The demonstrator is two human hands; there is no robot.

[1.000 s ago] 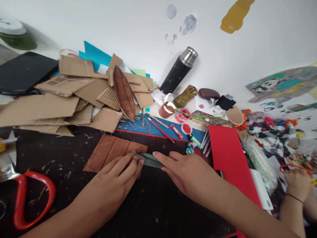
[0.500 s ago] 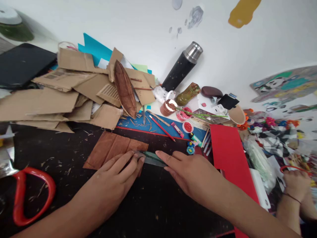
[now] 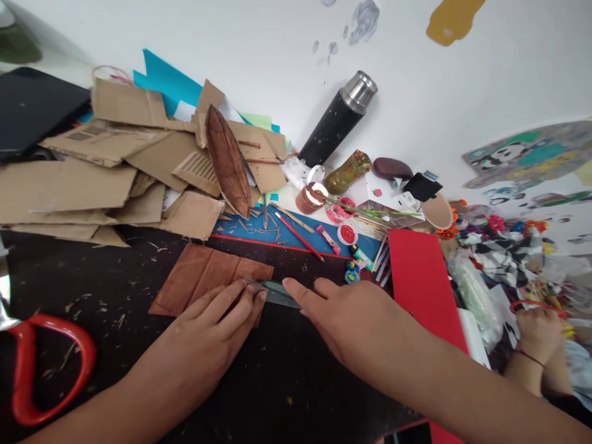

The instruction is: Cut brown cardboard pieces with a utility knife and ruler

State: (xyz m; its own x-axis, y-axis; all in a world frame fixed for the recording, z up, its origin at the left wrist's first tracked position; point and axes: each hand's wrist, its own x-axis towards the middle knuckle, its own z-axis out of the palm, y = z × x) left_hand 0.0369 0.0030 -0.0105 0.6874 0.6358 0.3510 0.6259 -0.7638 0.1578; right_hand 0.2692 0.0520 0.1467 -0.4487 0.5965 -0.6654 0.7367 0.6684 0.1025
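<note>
A brown-painted piece of cardboard (image 3: 208, 271) with crease lines lies on the dark table. My left hand (image 3: 210, 339) presses on its right end, fingers bent together and covering that edge. My right hand (image 3: 354, 320) is closed round a slim green craft knife (image 3: 276, 286), its grey tip meeting the left fingertips. Beneath the knife shows a translucent strip (image 3: 285, 300), partly hidden by the right hand; I cannot tell exactly what it is. Whether the tip touches the cardboard is hidden by the left fingers.
Red-handled scissors (image 3: 83, 364) lie at the left. Behind are stacked cardboard pieces (image 3: 69, 185), a brown boat shape (image 3: 226, 161), a black thermos (image 3: 333, 126) and a blue mat (image 3: 245, 229) with a red pencil (image 3: 298, 236). Red card (image 3: 420, 277) lies right, near another person's hand (image 3: 539, 333).
The view has shifted slightly, so most things sit a little further left. Both hands keep nearly the same place at the cardboard's right end, the knife still in my right hand.
</note>
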